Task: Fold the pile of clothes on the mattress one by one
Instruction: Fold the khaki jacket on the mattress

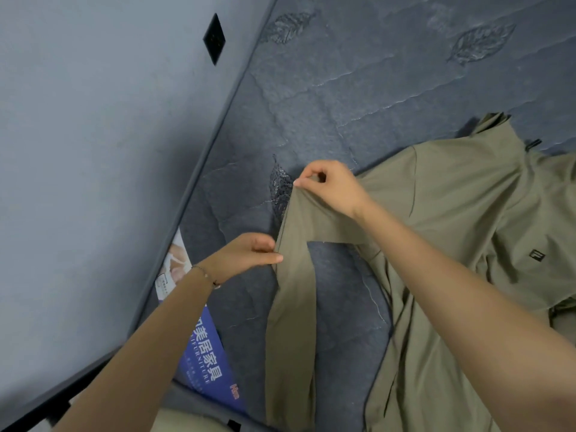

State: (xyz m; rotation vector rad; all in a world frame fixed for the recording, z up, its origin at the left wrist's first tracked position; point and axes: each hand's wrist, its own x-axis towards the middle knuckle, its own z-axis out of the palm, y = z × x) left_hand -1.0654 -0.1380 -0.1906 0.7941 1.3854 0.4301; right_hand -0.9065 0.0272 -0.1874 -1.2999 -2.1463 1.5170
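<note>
An olive-green garment point(461, 213) with a small black logo lies spread over the right half of the dark grey quilted mattress point(358, 88). One long strip of it, a sleeve or leg, is lifted off the mattress and hangs down toward the bottom edge. My right hand point(330, 185) pinches the upper end of that strip between thumb and fingers. My left hand point(249, 254), a thin bracelet on its wrist, pinches the strip's edge a little lower and to the left.
A grey wall point(93, 151) with a black switch plate point(214, 39) runs along the mattress's left side. A blue and white printed label point(199, 338) lies on the mattress near the left edge, below my left forearm.
</note>
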